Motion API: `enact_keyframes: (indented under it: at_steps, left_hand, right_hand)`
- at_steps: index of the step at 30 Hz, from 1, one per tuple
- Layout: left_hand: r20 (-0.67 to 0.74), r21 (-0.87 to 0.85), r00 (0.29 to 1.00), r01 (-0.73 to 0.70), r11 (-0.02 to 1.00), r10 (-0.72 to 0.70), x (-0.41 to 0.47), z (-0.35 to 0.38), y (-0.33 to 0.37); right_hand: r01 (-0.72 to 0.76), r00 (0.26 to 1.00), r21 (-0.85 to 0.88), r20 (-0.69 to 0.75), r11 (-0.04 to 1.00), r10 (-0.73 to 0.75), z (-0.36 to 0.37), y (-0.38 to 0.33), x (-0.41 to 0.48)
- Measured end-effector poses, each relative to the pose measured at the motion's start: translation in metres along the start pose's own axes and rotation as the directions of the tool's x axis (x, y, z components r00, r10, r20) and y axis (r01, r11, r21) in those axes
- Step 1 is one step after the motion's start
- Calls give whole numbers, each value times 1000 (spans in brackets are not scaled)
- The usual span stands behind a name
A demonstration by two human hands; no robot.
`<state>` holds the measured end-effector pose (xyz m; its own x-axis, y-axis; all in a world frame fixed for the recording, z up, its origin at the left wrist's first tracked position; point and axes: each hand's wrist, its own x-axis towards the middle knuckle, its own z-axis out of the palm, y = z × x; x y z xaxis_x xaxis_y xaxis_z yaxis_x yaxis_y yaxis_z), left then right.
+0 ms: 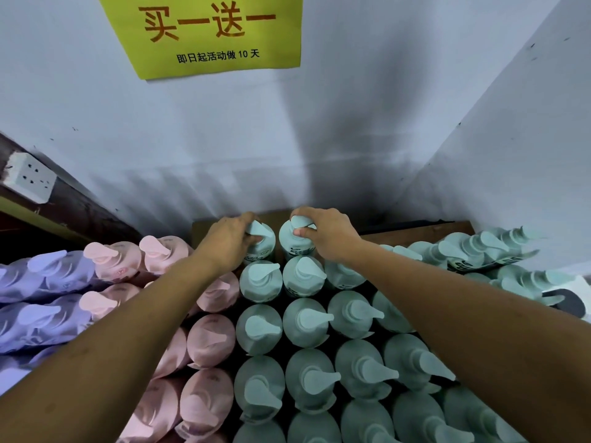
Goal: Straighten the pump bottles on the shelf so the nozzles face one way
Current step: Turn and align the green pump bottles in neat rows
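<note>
Straight below the yellow sign (204, 33), the left hand (228, 241) grips the left rear bottle (266, 247) by its pump. The right hand (329, 233) pinches the right rear bottle (291, 243) likewise, seemingly to swing both nozzles rightward.

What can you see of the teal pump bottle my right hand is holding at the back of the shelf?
The teal pump bottle stands upright in the back row, beside a neighbouring teal bottle that the left hand grips. It looks like matte plastic, with a paler pump head and dark print on its body. The right hand pinches its pump head; where the nozzle points is unclear.
</note>
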<state>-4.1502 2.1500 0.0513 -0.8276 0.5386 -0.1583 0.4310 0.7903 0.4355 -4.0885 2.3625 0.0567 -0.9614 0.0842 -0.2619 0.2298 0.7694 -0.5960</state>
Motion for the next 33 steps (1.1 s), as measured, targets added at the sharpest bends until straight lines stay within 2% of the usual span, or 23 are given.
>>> enact_keyframes:
  at_steps: [6,12,21,29,33]
  left_hand:
    - [-28,-34,999,39,999,-40,-4,3,2]
    - [-2,-249,991,127,960,-132,-20,12,4]
    - [-70,-226,977,183,957,-203,-33,17,26]
    - [-68,-224,982,159,962,-178,-44,13,28]
    - [-76,-207,982,156,966,-175,-45,13,20]
  right_hand:
    - [37,999,-75,6,996,-37,1,-2,5]
    - [44,995,-168,-76,985,-58,5,1,-6]
    - [8,1000,-170,-23,985,-12,0,-13,-2]
    - [-42,997,-151,-69,988,31,7,-19,-4]
    - [-3,998,-139,-58,990,-5,11,-29,-5]
